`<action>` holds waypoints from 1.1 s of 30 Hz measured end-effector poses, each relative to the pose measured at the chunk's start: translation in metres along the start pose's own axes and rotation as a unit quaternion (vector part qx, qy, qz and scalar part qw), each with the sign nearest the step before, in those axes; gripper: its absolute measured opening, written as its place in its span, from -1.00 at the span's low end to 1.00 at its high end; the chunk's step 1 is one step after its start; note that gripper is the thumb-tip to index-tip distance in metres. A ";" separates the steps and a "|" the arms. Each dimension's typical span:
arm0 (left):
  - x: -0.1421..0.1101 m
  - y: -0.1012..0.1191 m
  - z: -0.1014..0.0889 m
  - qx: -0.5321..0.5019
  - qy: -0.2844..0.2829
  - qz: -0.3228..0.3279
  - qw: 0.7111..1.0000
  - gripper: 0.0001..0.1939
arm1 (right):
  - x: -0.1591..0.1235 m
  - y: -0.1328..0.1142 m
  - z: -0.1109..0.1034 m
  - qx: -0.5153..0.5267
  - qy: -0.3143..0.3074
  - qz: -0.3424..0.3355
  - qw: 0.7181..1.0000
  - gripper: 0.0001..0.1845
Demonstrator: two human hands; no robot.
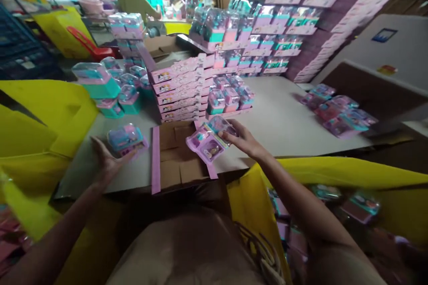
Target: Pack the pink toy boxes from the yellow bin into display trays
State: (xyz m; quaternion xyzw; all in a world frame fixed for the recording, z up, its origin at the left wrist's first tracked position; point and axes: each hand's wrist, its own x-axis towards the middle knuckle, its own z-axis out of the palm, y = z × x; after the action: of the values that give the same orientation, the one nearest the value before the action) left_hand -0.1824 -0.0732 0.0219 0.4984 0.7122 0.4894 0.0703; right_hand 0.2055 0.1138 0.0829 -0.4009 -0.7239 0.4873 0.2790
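Note:
My right hand (245, 140) is closed on a small toy case (210, 142) with a clear lid and a purple-and-teal body. The case is tilted over the right side of a shallow cardboard tray (156, 160) with pink edges. My left hand (109, 160) has its fingers spread beside another clear-lidded toy case (123, 137), which lies on its side on the table. Its thumb runs along the near edge of that case; whether it touches cannot be made out. The tray's brown bottom is bare on the left.
Nested pink trays (179, 91) stand behind the open one. A filled tray (230, 98) sits to their right, and loose cases (129, 98) to their left. More cases (341, 111) lie at the table's right. Yellow sacks (351, 173) border the table. A person (140, 6) is in the background.

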 end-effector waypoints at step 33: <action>-0.063 0.063 0.161 -0.252 -0.248 -0.036 0.935 0.00 | 0.064 -0.011 0.011 -0.088 0.029 -0.185 0.978 0.10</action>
State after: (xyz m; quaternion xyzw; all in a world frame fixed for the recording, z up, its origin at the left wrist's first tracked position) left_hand -0.0161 -0.0197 -0.0364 0.5437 0.5432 0.5108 0.3852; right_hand 0.1601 0.1614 0.0898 -0.2969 -0.8171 0.3496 0.3494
